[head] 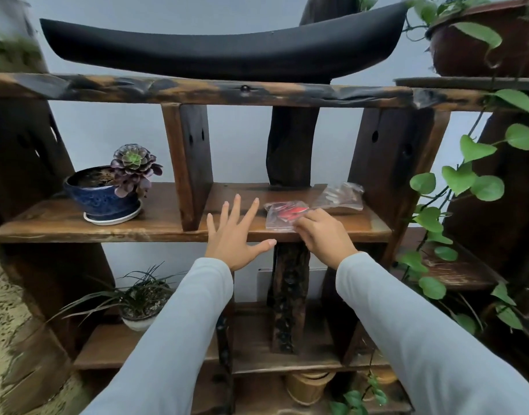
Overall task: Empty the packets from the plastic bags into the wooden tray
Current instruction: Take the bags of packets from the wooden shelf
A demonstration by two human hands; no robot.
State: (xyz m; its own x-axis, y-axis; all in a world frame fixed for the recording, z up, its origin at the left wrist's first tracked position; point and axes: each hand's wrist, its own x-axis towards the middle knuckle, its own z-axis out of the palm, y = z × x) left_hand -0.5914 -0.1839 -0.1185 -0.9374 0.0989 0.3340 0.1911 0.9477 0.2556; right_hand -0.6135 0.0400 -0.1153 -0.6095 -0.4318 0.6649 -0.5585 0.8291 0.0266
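A dark wooden shelf [62, 226] stands against a pale wall, with a blue pot [100, 196] at its left. The left hand [236, 235] hovers, fingers spread. The right hand [323, 235] pinches a clear bag [282, 215] lying flat, its long axis left-right; red packets inside are blurred. Another bag [341, 196] lies behind.

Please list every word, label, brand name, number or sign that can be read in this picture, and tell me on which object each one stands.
No text can be read in this picture.
Red packets inside the plastic bag under the right hand: any print is too blurred to read.
Second plastic bag behind it: clear, contents indistinct, no readable print.
Blue pot, wooden shelf: no writing visible.
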